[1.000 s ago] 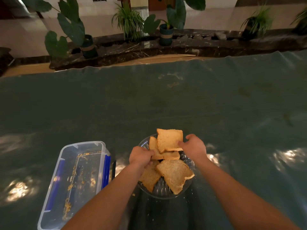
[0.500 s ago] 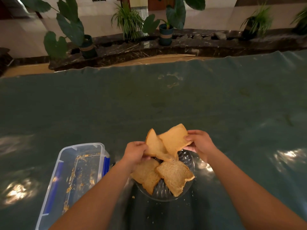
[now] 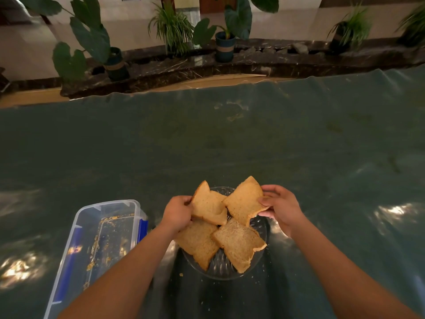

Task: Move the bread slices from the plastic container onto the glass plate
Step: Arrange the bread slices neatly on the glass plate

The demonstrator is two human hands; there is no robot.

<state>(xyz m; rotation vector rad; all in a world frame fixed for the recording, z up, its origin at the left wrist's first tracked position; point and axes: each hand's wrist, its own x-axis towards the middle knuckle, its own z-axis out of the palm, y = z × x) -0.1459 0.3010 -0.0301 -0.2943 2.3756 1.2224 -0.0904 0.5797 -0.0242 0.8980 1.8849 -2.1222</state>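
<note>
Status: nearly done. Plastic container (image 3: 99, 247) at lower left of the frame holds only crumbs, no slices visible inside. Its lid isn't in view.

Glass plate (image 3: 220, 268) sits lower centre on the green tabletop (image 3: 230, 146), just right of the container. Two bread slices lie flat on its near half: near-left slice (image 3: 197, 242) and near-right slice (image 3: 239, 242), edges touching or overlapping slightly.

Left hand (image 3: 177, 212) is closed on the left edge of a third slice (image 3: 209, 206), tilted up over the far-left part of the plate. Right hand (image 3: 280, 208) pinches the right edge of a fourth slice (image 3: 243, 201), thumb under, fingers on top, also tilted over the far-right part. The two held slices meet at their inner corners. Can't tell whether their lower edges already rest on the slices below.

Judgement: all four slices are out of the container. Left to do: lay the two held slices down on the far half and let go. Risk: crowded plate, a slice could overhang the rim. A few crumbs on the tabletop near the plate.
</note>
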